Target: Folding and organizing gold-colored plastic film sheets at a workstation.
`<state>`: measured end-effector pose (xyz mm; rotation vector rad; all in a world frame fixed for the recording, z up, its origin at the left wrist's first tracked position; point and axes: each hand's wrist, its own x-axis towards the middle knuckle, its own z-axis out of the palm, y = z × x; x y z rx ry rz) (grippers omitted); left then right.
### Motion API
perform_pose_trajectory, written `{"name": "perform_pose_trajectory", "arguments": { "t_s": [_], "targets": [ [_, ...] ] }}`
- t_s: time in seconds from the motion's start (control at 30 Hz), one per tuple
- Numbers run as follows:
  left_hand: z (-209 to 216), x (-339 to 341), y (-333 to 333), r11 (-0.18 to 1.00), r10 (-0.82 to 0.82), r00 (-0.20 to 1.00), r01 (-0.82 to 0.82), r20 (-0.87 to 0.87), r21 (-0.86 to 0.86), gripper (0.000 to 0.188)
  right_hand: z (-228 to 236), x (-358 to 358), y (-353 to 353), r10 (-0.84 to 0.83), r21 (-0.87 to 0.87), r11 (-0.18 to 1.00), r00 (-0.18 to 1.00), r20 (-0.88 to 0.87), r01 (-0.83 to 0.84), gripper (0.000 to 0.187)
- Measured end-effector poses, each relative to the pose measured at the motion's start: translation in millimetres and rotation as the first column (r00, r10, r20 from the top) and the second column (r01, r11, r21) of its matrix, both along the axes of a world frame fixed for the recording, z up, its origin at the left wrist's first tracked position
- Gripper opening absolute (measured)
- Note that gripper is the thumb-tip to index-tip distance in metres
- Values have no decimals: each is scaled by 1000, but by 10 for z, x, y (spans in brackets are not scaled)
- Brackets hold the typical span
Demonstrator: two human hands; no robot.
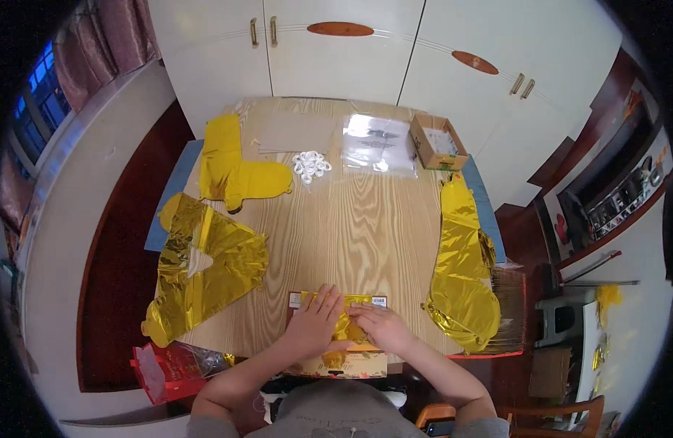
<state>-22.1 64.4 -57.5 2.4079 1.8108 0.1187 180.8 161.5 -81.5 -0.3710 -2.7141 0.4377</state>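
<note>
A folded gold foil balloon [341,333] lies on a printed card package [362,362] at the table's near edge. My left hand [316,319] rests flat on the foil and the package, its fingers stretched out toward the far side. From the right, my right hand [382,328] reaches in with its fingers together at the foil's right part, gripping it. Its thumb is mostly hidden. Both palms cover much of the balloon.
Flat gold foil balloons lie at far left [223,164], near left [205,270] and right [462,266]. White ribbon rolls [311,166], clear plastic bags [379,144] and a cardboard box [440,142] occupy the far side. A red bag [161,374] hangs below the left edge.
</note>
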Motion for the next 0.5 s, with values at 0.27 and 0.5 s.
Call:
{"name": "perform_pose_trajectory", "arguments": {
  "t_s": [0.27,0.5],
  "targets": [
    [-44,-118,-90,996,63,998,-62,3,-69,101,-1,20,-2,6,-10,1000,1000,1,-6,23],
    [-136,-268,-157,996,82,996,-82,20,-42,82,355,127,-64,85,-38,996,995,49,-83,38]
  ]
}}
